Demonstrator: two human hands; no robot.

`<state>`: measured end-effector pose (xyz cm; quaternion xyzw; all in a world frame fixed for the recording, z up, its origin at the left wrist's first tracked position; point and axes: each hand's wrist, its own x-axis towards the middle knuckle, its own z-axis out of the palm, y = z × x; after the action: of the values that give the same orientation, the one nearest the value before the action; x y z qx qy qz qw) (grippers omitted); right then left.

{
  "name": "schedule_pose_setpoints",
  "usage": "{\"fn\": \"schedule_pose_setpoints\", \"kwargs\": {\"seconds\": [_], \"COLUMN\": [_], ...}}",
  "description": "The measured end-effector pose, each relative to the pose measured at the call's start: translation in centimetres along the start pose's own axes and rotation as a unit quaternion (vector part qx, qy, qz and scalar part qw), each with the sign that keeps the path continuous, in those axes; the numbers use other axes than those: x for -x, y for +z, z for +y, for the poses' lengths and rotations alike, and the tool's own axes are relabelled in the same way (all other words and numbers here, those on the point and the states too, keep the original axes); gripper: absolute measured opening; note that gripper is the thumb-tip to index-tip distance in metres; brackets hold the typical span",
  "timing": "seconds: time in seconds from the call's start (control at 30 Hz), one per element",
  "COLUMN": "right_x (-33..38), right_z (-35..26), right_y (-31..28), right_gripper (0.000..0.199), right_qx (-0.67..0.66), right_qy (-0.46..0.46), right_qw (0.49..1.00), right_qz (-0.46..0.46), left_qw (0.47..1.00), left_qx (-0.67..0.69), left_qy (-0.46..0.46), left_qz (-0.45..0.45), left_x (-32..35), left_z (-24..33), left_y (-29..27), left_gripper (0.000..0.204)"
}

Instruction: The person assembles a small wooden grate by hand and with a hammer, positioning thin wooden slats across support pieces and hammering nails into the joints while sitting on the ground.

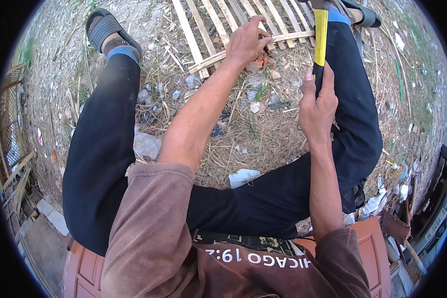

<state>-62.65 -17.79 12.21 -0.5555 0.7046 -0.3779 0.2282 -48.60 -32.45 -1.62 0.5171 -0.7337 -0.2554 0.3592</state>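
A hammer (pixel 321 37) with a yellow and black handle is gripped in my right hand (pixel 319 107), its metal head at the top edge of the view above my right knee. My left hand (pixel 247 43) reaches forward over a frame of pale wooden slats (pixel 198 25). Its thumb and fingers are pinched together just above the crosspiece (pixel 294 36) that runs over the near ends of the slats. What sits in the pinch is too small to make out. Reddish broken brick (pixel 260 61) lies under the slats beside my left hand.
I sit on a reddish-brown panelled seat (pixel 79 273), legs spread around the work. Stones, dry straw and a white scrap (pixel 243 178) litter the ground. Lattice and wood scraps (pixel 11 119) stand at far left; a vehicle (pixel 439 218) is at the right edge, near a wooden-handled tool (pixel 413 256).
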Motion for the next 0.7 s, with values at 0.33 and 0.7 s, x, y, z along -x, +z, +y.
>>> {"fn": "schedule_pose_setpoints", "kwargs": {"seconds": [0.33,0.7], "right_x": [-0.3,-0.1], "right_z": [0.4,1.0], "right_y": [0.5,0.8], "right_gripper": [0.036,0.037], "right_qx": [0.070,0.061], "right_qy": [-0.013,-0.021], "right_qw": [0.996,0.997], "right_qz": [-0.048,-0.036], "left_qw": [1.000,1.000], "left_qx": [-0.004,-0.024], "left_qy": [-0.001,-0.008], "left_qz": [-0.011,-0.011], "left_x": [-0.1,-0.1], "left_z": [-0.5,-0.2], "left_y": [0.2,0.1], "left_gripper": [0.051,0.051]}}
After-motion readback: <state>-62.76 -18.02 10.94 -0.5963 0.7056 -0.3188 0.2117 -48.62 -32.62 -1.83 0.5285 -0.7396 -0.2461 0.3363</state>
